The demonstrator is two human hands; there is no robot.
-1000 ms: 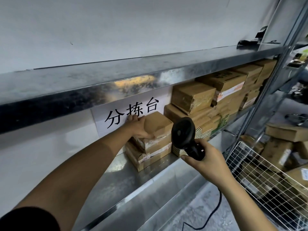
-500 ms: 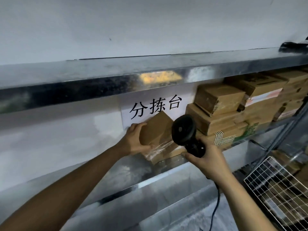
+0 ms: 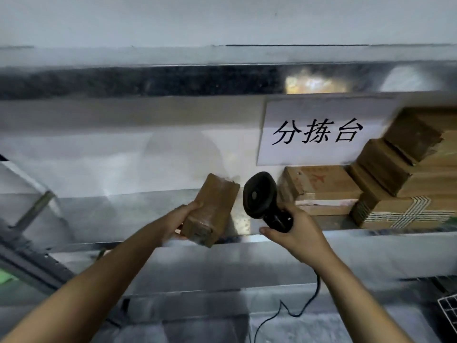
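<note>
My left hand [image 3: 181,222] grips a small brown cardboard parcel [image 3: 212,210], held tilted in the air in front of the metal shelf [image 3: 123,214]. Beside it, my right hand [image 3: 294,231] holds a black corded barcode scanner [image 3: 262,198] by its handle. The scanner's round head points away from me, just right of the parcel. A cable [image 3: 296,308] hangs down from the scanner.
More cardboard boxes [image 3: 321,189] are stacked on the shelf to the right, below a white paper sign [image 3: 319,132] with black characters. An upper metal shelf [image 3: 197,78] runs overhead. A wire basket corner [image 3: 448,308] shows at the lower right.
My left hand has lifted the parcel off the stack and carried it left, clear of the other boxes. The view has swung left. The scanner stays beside the parcel.
</note>
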